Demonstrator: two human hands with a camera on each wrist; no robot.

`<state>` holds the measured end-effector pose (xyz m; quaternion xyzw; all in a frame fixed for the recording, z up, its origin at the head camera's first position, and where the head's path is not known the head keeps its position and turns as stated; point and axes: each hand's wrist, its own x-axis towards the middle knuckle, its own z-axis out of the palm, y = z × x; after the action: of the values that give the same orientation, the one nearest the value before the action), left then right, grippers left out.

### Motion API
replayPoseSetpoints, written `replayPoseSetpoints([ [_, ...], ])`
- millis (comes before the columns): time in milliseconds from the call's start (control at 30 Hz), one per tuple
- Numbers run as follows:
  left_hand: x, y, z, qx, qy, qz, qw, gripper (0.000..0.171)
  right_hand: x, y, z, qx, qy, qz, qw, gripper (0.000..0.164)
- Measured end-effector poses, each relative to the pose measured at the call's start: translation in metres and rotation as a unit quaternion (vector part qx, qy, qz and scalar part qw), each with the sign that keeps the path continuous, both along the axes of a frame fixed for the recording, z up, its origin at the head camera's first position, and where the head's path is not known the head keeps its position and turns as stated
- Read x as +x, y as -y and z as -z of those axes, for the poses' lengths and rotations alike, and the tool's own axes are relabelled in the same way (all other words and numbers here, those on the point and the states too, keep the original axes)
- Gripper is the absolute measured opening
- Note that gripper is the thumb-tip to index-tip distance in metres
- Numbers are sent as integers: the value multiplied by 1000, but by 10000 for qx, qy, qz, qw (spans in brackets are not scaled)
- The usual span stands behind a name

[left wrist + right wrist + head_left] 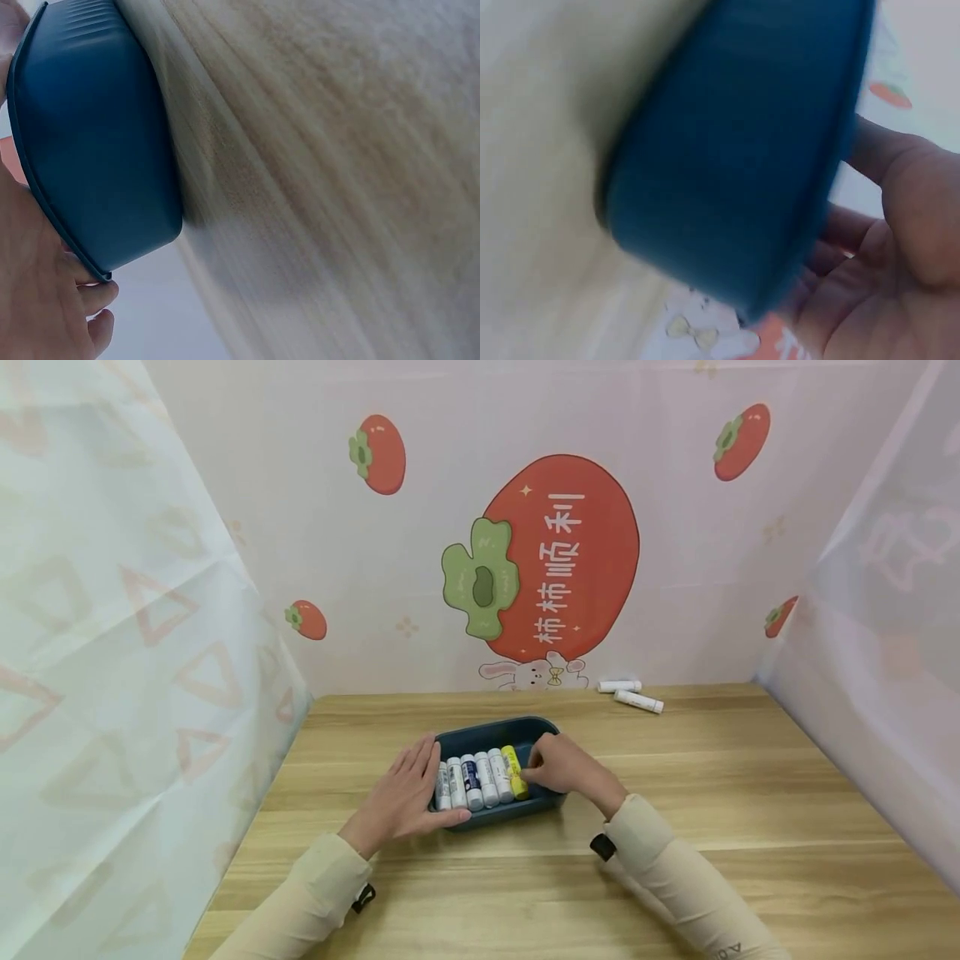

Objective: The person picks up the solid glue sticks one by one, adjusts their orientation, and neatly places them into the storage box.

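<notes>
A dark blue tray [501,815] stands on the table with a row of glue sticks side by side in its left and middle part. Most are white; one has a dark blue label [471,781]. At the row's right end lies a yellow glue stick [513,766]. My left hand [403,793] rests over the tray's left end, fingers extended along the rim and thumb at the front edge. Fingertips reach past the tray's rim [97,135] in the left wrist view. My right hand [567,767] reaches into the right end, with curled fingers and thumb at the yellow stick; its fingertips are partly hidden.
Two white glue sticks, a front one [638,702] and a rear one [619,686], lie at the table's back edge, right of the tray. Behind the wooden table [510,893] hangs a printed backdrop [420,568], with white sheets at both sides.
</notes>
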<state>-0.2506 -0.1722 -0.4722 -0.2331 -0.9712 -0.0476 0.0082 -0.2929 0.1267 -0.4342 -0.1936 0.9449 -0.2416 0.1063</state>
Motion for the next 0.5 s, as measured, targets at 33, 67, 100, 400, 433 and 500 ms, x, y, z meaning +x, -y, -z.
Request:
replayPoseSetpoints([
  [33,0,0,0,-16,6,-6,10000,125,-2,-5,-3,-58,-73,-30,10000,19],
  [67,0,-1,0,-26,10,-16,10000,125,-4,-11,-7,-104,-138,-36,9998,21],
  [100,0,-1,0,-41,15,-27,10000,125,-6,-16,-10,-145,-177,-54,9997,25],
  [400,0,-1,1,-72,-94,-28,9999,124,-30,-77,-26,-490,-956,25,9942,39],
  [433,1,-1,1,-61,-98,-23,9999,124,-34,-84,-25,-451,-1150,46,9923,38],
  [500,1,0,1,-50,-86,-10,9999,124,-41,-97,-22,-384,-1478,145,9882,37],
])
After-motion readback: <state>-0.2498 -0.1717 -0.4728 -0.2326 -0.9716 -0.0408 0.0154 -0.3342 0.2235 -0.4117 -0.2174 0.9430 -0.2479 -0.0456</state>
